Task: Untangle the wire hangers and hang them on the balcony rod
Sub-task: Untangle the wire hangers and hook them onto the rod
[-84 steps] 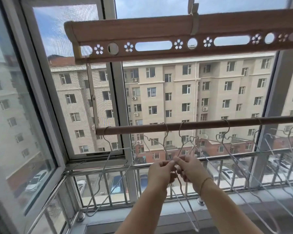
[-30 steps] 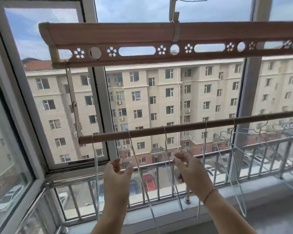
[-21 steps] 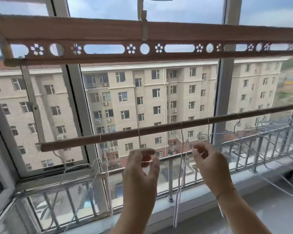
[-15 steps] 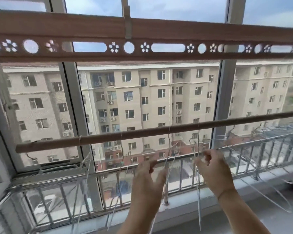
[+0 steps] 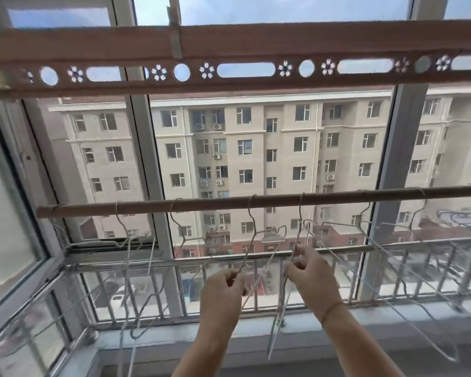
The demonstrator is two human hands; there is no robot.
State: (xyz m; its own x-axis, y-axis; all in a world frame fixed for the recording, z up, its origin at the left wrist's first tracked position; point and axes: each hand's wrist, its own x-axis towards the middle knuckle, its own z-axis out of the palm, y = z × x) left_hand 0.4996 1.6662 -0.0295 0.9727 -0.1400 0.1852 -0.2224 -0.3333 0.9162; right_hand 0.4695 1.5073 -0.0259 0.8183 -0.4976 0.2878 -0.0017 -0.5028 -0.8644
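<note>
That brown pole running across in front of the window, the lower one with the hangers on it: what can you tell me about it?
The long brown round rod looks wooden or wood-coated. It runs almost level across the window, rising slightly to the right, its left end visible and its right end out of frame. Several thin pale wire hangers hook over it at intervals and dangle below. Neither hand touches it; the left hand and right hand grip hanger wires lower down.

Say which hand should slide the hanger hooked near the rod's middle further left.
Left hand, probably. It pinches that hanger, whose hook is over the rod. The right hand is occupied with the neighbouring hanger's wire.
</note>
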